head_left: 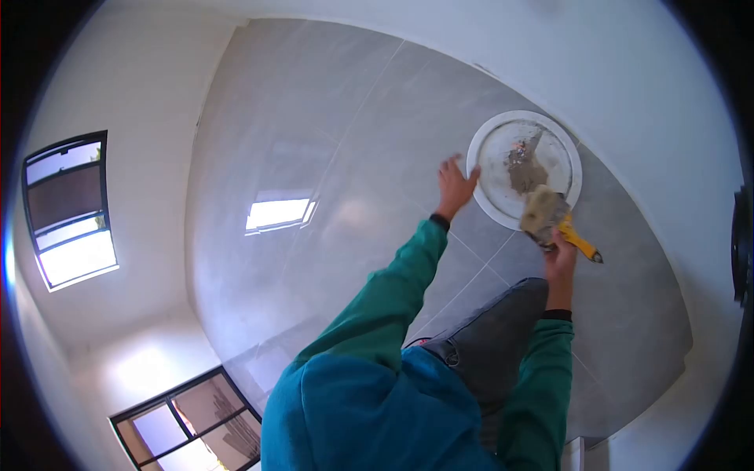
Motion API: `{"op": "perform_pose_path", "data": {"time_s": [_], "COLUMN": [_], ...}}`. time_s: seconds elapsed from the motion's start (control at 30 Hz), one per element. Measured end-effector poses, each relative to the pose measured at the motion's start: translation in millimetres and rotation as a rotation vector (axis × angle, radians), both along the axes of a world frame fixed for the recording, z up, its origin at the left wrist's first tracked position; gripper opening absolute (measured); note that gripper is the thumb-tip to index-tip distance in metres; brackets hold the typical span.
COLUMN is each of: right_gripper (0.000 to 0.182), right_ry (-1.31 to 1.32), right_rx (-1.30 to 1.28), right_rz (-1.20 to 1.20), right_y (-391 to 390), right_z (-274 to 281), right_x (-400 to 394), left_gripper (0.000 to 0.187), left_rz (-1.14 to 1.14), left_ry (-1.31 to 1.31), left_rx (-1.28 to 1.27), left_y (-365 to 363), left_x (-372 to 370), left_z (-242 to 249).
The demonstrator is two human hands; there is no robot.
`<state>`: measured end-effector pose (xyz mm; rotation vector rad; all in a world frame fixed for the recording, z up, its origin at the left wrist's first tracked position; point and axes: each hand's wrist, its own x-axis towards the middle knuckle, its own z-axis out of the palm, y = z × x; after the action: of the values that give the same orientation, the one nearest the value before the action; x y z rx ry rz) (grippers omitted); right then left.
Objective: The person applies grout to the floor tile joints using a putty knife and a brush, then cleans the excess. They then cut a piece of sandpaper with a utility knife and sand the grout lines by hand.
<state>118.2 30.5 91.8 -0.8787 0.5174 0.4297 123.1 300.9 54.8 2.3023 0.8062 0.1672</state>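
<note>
A round white lid or tray (572,176) lies on the grey tiled floor, with a patch of grey-brown paste (525,174) in its middle. My left hand (455,187) is at the tray's left edge, fingers spread, with nothing held. Near the tray's lower right edge, my right hand (559,257) grips a putty knife (580,240) with a yellow handle. Its wide blade carries a thick lump of beige paste (540,210) and covers part of the tray's rim.
Grey glossy tiles (314,165) with thin pale joints cover the floor. A white wall (628,102) runs close behind the tray. Two dark-framed windows (100,206) are at the left and lower left. My bent knee (526,302) is below the tray.
</note>
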Motion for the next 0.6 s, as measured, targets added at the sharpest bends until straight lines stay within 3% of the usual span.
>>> {"op": "perform_pose_path", "data": {"time_s": [0.1,0.2,0.3,0.37,0.4,0.43,0.47,0.5,0.53,0.6], "right_gripper": [0.044,0.047,0.042,0.041,0.042,0.046,0.049,0.053,0.056,0.059], "right_ry": [-0.040,-0.099,-0.165,-0.174,-0.041,-0.200,-0.202,-0.137,-0.074,-0.036], "right_rx": [-0.001,-0.047,-0.088,-0.552,-0.137,-0.167,-0.236,-0.176,-0.291,-0.487], "right_rz": [-0.056,-0.060,-0.061,-0.008,-0.304,-0.258,-0.210,-0.283,-0.335,-0.446], "right_y": [-44.5,-85.6,-162.7,-240.6,-239.9,-209.5,-233.7,-222.9,-232.4,-242.7], "right_z": [-22.3,-13.8,-16.4,-47.1,-12.3,43.8,47.4,78.5,86.5,109.1], "right_x": [6.5,-8.1,-63.8,-98.3,-116.2,-132.8,-162.6,-186.3,-218.6,-285.8], "left_gripper": [0.072,0.069,0.071,0.064,0.058,0.053,0.053,0.049,0.045,0.038], "left_rz": [0.042,0.044,0.058,0.040,-0.026,-0.089,-0.068,0.054,0.164,-0.708], "left_ry": [0.245,0.265,0.218,0.216,0.202,0.187,0.182,0.046,-0.099,-0.058], "left_rx": [-0.155,-0.212,-0.246,-0.317,-0.490,-0.658,-0.655,-0.855,-1.060,0.092], "left_y": [25.7,13.1,15.3,20.3,23.1,27.3,25.9,18.7,11.5,27.0], "left_x": [23.5,24.1,22.9,27.2,29.6,28.3,24.1,23.5,23.5,11.4], "left_z": [-52.1,-18.2,-40.9,-57.4,-64.8,-69.9,-71.0,-74.0,-71.8,-106.9]}}
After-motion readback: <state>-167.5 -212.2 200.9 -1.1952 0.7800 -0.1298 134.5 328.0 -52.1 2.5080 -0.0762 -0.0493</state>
